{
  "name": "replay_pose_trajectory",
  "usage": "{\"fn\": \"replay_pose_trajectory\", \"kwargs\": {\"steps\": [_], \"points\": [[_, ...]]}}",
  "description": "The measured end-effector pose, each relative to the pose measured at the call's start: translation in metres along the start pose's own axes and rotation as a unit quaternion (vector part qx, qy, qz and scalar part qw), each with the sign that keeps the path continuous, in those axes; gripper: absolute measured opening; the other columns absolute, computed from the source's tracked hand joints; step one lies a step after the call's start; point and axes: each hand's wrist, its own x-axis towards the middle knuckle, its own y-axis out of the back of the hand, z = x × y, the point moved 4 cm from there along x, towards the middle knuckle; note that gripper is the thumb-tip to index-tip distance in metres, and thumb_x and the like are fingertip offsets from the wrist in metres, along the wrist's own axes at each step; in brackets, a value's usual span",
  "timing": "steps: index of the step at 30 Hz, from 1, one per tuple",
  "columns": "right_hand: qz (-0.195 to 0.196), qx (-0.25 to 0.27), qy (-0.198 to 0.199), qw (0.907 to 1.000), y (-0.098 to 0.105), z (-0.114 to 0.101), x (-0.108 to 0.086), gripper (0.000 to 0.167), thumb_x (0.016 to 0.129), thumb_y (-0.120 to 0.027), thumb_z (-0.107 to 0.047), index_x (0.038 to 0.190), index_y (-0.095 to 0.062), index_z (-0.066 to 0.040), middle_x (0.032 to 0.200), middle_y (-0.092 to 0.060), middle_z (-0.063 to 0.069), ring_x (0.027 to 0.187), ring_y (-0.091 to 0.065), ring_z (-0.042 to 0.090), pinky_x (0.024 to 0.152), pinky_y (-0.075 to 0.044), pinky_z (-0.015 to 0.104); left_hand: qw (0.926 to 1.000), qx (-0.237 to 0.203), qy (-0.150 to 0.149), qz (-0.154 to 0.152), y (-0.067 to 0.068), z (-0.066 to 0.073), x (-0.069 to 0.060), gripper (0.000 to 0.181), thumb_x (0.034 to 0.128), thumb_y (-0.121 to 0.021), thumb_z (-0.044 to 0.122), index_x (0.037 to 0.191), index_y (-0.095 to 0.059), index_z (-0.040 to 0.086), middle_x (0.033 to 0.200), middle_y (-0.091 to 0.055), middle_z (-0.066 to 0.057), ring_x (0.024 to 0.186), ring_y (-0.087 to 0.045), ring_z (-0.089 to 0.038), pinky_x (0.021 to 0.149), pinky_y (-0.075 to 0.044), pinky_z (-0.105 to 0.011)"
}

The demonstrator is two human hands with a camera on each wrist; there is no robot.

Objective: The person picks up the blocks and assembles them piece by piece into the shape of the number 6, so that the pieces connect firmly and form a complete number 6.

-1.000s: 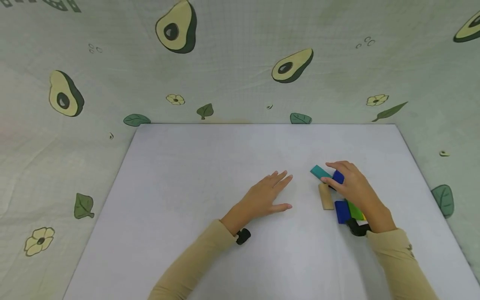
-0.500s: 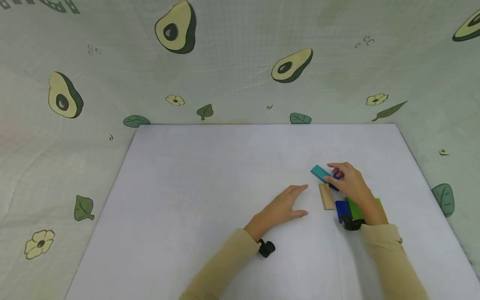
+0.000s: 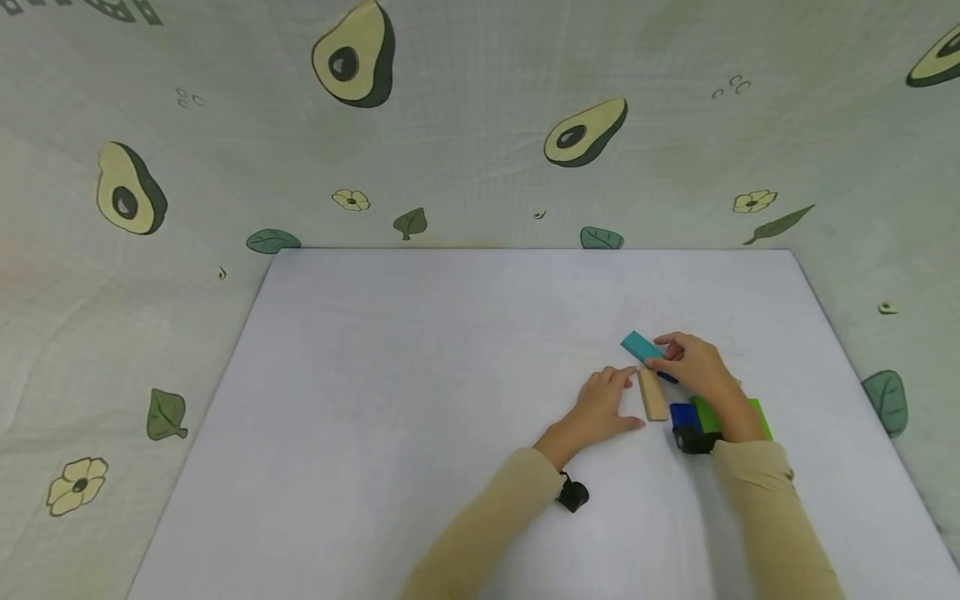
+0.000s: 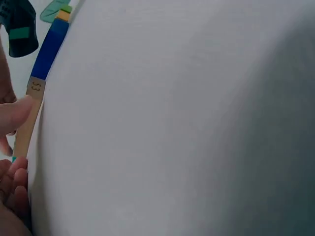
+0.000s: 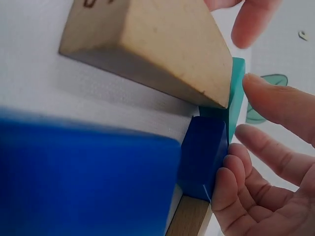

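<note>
On the right half of the table, the left hand (image 3: 596, 412) spreads its thumb and fingers beside a plain wooden block (image 3: 652, 396). Its thumb (image 4: 15, 115) overlaps that block in the left wrist view; contact is unclear. The right hand (image 3: 697, 367) is over the near end of a teal block (image 3: 638, 344). Seen from the right wrist, its lower fingers (image 5: 234, 172) bend and touch a dark blue block (image 5: 202, 157), while its upper two digits extend by the teal block (image 5: 237, 93). The wooden block's fingertip-side end hides part of the teal one.
Nearer the person, another blue block (image 3: 682, 413) and green blocks (image 3: 707, 412) lie beneath the right wrist, partly hidden by its black wrist camera (image 3: 693, 440). A patterned cloth (image 3: 480, 125) hangs behind the white table (image 3: 375, 375).
The left hand has moved right, up beside the wooden block. The right hand has shifted slightly; the blue piece that showed between its fingers is lower or hidden. The teal and wooden blocks look nearly unmoved.
</note>
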Motion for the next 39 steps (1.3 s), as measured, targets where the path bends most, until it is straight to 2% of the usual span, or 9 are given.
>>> {"fn": "replay_pose_trajectory", "kwargs": {"steps": [4, 11, 18, 33, 39], "points": [[-0.008, -0.01, -0.003, 0.9999, -0.001, 0.0, 0.003, 0.052, 0.087, -0.064, -0.028, 0.12, -0.052, 0.01, 0.088, -0.056, 0.017, 0.077, -0.05, 0.024, 0.064, -0.038, 0.028, 0.9983, 0.051, 0.018, 0.02, -0.004, 0.004, 0.006, 0.077, 0.0799, -0.066, 0.05, 0.141, -0.034, 0.015, 0.111, -0.049, 0.007, 0.105, -0.043, -0.007, 0.09, -0.036, -0.023], [-0.005, -0.01, -0.002, 0.9999, -0.002, 0.0, 0.005, 0.05, 0.086, -0.065, -0.026, 0.117, -0.052, 0.011, 0.085, -0.055, 0.017, 0.075, -0.05, 0.024, 0.064, -0.038, 0.028, 0.9943, 0.091, 0.045, 0.034, -0.006, 0.008, 0.009, 0.084, 0.0714, -0.063, 0.067, 0.136, -0.037, 0.021, 0.103, -0.044, 0.012, 0.094, -0.039, -0.003, 0.078, -0.032, -0.018], [-0.006, -0.014, -0.008, 0.9998, -0.003, -0.002, 0.007, 0.048, 0.086, -0.065, -0.023, 0.114, -0.052, 0.013, 0.079, -0.05, 0.013, 0.072, -0.046, 0.023, 0.062, -0.036, 0.029, 0.9883, 0.134, 0.061, 0.041, -0.007, 0.01, 0.013, 0.086, 0.07, -0.059, 0.073, 0.135, -0.037, 0.022, 0.108, -0.045, 0.009, 0.094, -0.04, -0.005, 0.074, -0.03, -0.017], [-0.012, -0.018, -0.012, 0.9997, -0.005, 0.001, 0.008, 0.048, 0.085, -0.066, -0.024, 0.112, -0.053, 0.013, 0.077, -0.047, 0.011, 0.072, -0.044, 0.022, 0.061, -0.034, 0.029, 0.9825, 0.173, 0.054, 0.043, -0.006, 0.015, 0.008, 0.085, 0.0711, -0.058, 0.073, 0.137, -0.037, 0.023, 0.116, -0.046, 0.007, 0.102, -0.045, -0.008, 0.077, -0.036, -0.02], [0.006, -0.027, 0.001, 0.9996, -0.006, 0.001, 0.008, 0.046, 0.085, -0.066, -0.021, 0.112, -0.054, 0.014, 0.077, -0.048, 0.013, 0.072, -0.045, 0.024, 0.062, -0.035, 0.03, 0.9752, 0.215, 0.04, 0.037, -0.006, 0.015, 0.009, 0.086, 0.0714, -0.055, 0.074, 0.135, -0.039, 0.019, 0.119, -0.046, 0.006, 0.107, -0.046, -0.009, 0.081, -0.039, -0.022]]}}
